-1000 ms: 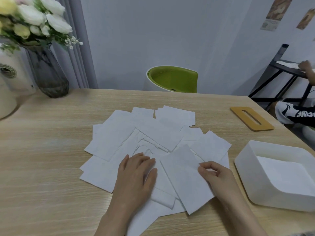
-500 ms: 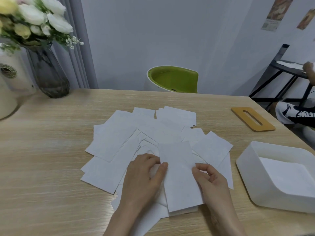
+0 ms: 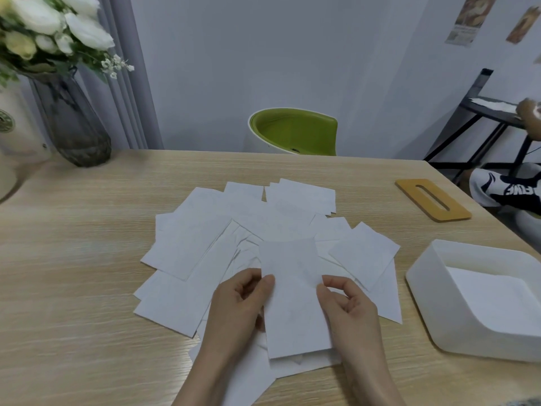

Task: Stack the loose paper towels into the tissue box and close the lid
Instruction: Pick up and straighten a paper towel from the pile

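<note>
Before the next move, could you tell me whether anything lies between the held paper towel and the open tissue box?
Nothing upright does. The paper towel, pinched by left hand and right hand, has only flat loose towels and bare table before the tissue box; the lid lies apart.

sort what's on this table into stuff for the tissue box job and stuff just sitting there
Job: loose paper towels, held towel, white tissue box, wooden slotted lid.

Lying about: vase of flowers, white jug.
</note>
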`<state>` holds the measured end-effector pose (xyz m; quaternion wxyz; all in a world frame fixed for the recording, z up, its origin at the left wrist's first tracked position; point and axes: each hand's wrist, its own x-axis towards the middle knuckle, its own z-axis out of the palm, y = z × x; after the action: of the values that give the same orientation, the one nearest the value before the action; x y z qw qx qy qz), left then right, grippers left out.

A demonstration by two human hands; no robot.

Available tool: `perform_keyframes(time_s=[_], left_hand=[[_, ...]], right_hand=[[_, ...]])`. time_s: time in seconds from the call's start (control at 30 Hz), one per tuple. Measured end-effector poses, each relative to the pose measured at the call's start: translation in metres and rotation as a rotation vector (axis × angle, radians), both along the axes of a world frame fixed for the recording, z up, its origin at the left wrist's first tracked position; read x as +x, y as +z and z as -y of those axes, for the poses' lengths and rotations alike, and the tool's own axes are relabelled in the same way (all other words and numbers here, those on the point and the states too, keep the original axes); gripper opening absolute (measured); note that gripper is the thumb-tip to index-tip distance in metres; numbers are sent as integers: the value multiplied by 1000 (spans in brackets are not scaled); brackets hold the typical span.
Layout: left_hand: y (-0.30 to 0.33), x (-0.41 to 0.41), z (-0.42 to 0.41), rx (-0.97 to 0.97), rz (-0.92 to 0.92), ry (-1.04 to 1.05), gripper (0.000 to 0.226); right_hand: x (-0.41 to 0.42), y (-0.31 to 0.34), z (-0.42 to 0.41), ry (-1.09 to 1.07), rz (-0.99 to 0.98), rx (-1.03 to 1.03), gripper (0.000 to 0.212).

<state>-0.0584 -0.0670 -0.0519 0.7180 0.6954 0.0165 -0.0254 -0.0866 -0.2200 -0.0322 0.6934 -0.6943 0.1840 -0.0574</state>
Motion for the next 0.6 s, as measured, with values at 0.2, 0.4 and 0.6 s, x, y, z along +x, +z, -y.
perform_keyframes(time_s=[0.2,0.4,0.6], left_hand=[[-9,2,-4,-86,-59,-17,19],[-16,5,-9,-56,-52,21,26],[-19,7,-9,-54,-74,53,30]], right_hand=[[7,-12,6,-1,36,-247,8],[31,-20,52,-53,72,-1011,29],[54,-26,71,-8,-42,-1280,39]])
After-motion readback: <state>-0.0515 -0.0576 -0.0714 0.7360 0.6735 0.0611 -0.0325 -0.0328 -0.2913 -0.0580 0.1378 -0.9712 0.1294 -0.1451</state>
